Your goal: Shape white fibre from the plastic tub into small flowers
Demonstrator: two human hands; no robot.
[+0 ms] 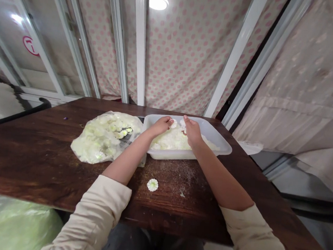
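Over a white plastic tub (226,144), my left hand (162,125) pinches a small white flower piece (173,123). Close to its right, the fingers of my right hand (192,130) are closed on another white piece (182,123), partly hidden by them. White and pale-green flower pieces (172,140) lie heaped in the tub. To the left, a clear plastic bag (93,149) full of similar flowers has its opening toward the tub. One loose white flower with a pale-green centre (152,185) rests on the table in front.
The dark wooden table (34,155) carries the tub and bag, with pale specks scattered before the tub. A plastic bag with light green contents (18,224) sits below the table's left edge. White-framed glass panels with a dotted curtain (185,56) stand behind.
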